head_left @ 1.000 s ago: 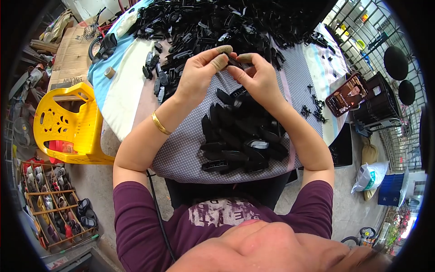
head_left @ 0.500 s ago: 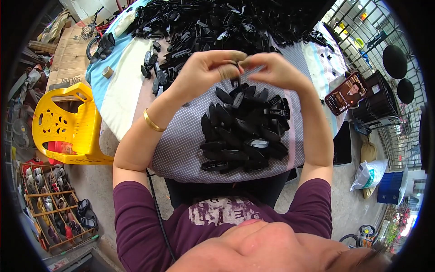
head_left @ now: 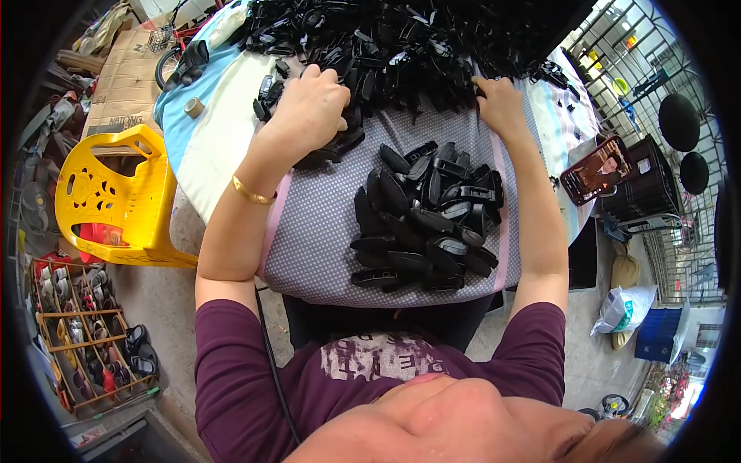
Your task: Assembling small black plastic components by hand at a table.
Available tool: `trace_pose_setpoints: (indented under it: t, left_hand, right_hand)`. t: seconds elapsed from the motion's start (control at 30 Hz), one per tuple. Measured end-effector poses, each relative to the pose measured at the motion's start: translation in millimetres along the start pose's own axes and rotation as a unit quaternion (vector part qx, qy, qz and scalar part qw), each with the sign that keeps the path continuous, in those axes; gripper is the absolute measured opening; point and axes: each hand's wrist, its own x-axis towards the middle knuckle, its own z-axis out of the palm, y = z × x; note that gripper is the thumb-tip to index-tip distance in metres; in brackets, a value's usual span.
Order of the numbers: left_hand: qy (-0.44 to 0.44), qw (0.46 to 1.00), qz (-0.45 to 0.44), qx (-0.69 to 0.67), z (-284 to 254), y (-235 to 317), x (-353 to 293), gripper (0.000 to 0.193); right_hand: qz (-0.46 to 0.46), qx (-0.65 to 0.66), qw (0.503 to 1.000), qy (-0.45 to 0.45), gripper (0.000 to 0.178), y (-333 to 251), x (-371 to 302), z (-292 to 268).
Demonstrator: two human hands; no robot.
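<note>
A small pile of long black plastic parts [head_left: 424,220], some with grey shiny faces, lies on the dotted cloth in front of me. Beyond it spreads a much larger heap of similar small black parts [head_left: 363,50]. Over the left front edge of this heap is my left hand [head_left: 309,106], fingers curled down among the pieces; what they hold is hidden. A gold bangle [head_left: 253,190] circles that wrist. My right hand [head_left: 502,108] is at the heap's right front edge, thumb and forefinger pinched at a dark piece too small to make out.
A phone [head_left: 598,171] playing a video leans at the table's right edge. To the left stand a yellow plastic chair [head_left: 143,201] and a shoe rack [head_left: 93,339]. A tape roll [head_left: 193,107] lies on the cloth [head_left: 309,247]. A cardboard sheet [head_left: 120,85] is farther back.
My hands were together above the small pile, handling a small dark piece. They have parted: the left moved left, the right moved right and farther away, both to the large heap.
</note>
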Motion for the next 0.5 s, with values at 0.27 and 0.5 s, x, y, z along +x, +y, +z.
trace_pose_setpoints:
  t: [0.27,0.5]
  left_hand:
    - [0.045,0.995,0.028,-0.089,4,10,11,0.02]
    - [0.057,0.727,-0.077,-0.68,12,27,16,0.016]
  right_hand:
    - [-0.006,0.185,0.961,0.208,0.026,-19,-2,-30]
    - [0.12,0.71,0.693,-0.049,0.025,-79,-26,-70]
